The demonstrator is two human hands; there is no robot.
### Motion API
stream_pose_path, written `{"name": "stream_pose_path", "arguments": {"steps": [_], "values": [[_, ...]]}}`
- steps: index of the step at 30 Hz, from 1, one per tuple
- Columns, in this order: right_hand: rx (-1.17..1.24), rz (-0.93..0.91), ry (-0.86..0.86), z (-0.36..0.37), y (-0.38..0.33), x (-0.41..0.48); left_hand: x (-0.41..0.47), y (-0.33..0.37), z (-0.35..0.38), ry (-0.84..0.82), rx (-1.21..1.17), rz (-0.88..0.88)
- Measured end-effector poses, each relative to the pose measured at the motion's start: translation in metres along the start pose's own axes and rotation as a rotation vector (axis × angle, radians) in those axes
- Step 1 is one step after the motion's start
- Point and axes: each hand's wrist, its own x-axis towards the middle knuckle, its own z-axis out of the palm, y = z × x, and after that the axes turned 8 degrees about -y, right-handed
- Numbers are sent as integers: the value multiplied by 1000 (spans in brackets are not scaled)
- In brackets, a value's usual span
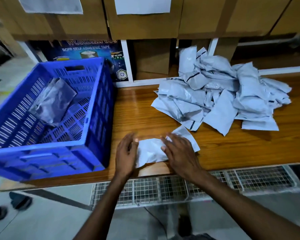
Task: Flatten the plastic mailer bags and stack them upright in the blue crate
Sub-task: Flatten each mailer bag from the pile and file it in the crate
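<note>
One white plastic mailer bag [150,152] lies near the front edge of the wooden table [137,116]. My left hand [126,153] touches the bag's left edge with straight fingers. Flat on the bag's right half lies my right hand [179,151], fingers spread, covering part of it. Both hands look blurred. A loose pile of crumpled mailer bags [220,94] sits at the back right of the table. The blue crate [93,118] stands at the left, overhanging the table's edge, and one greyish mailer bag [52,103] leans tilted inside it.
Cardboard boxes [144,26] stack along the back above a white shelf frame [126,61]. A dark tape carton [87,51] stands behind the crate. A wire mesh rack [180,186] runs under the table's front edge. Two shoes [19,201] are on the floor at lower left.
</note>
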Motion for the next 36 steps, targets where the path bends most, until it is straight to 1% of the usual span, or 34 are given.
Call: {"name": "stream_pose_path", "arguments": {"steps": [2, 3, 4, 5, 6, 7, 9, 12, 16, 19, 22, 24, 27, 31, 34, 36], "values": [[-4, 54, -16, -8, -5, 3, -2, 10, 11, -52, 300, 216], [-41, 70, -72, -8, -6, 4, -3, 16, 18, -106, 448, 270], [-78, 90, -157, -4, -5, 7, -4, 21, 27, -171, 565, 280], [-112, 119, -246, 0, -2, 8, -6, 25, 33, -241, 651, 252], [-139, 147, -304, 6, 1, 9, -8, 25, 38, -291, 709, 225], [-149, 166, -326, 11, 5, 9, -11, 22, 40, -320, 735, 205], [-134, 190, -325, 17, 10, 6, -16, 12, 39, -330, 740, 217], [-176, 181, -266, 21, 15, 6, -19, 4, 38, -291, 761, 270], [-126, 171, -336, 20, 23, 13, -14, 5, 39, -315, 745, 235], [-123, 151, -292, 19, 29, 16, -13, 6, 41, -316, 739, 197], [-87, 133, -342, 19, 36, 20, -11, 10, 39, -336, 738, 157], [-83, 110, -307, 17, 42, 22, -11, 10, 40, -339, 751, 144], [-46, 95, -335, 16, 51, 16, -17, 10, 42, -338, 771, 125], [-70, 65, -311, 15, 58, 13, -19, 10, 43, -347, 792, 116], [-73, 74, -343, 17, 57, 15, -21, 11, 42, -365, 813, 102], [-70, 83, -407, 13, 57, 19, -16, 13, 39, -423, 769, 96]]}}
